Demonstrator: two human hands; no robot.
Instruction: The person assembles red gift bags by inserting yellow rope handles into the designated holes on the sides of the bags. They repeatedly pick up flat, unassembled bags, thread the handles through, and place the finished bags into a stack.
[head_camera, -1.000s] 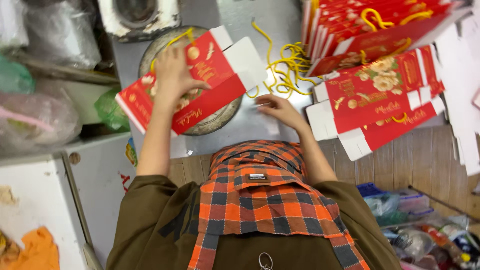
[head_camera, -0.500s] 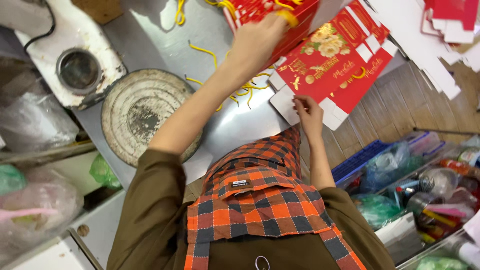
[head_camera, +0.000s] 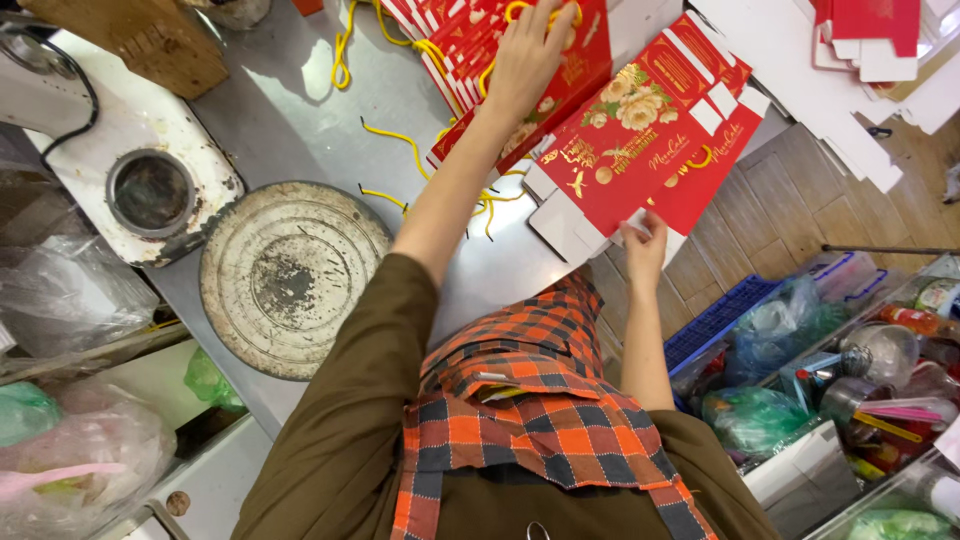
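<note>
1. While the left hand (head_camera: 527, 55) lies flat, fingers spread, on a stack of red flat box blanks (head_camera: 480, 40) at the top centre of the frame, it presses down and grips nothing.
2. Lower right of it, the right hand (head_camera: 643, 238) pinches the near edge of a red flat carton with gold flower print (head_camera: 640, 140), which overhangs the steel worktop (head_camera: 290, 110).
3. Yellow cord handles (head_camera: 400, 140) lie loose on the worktop between the arm and the stack.
4. A round worn metal plate (head_camera: 290, 280) sits centre left, beside a white machine base (head_camera: 130, 180).
5. White carton blanks (head_camera: 800, 60) spread across the upper right.
</note>
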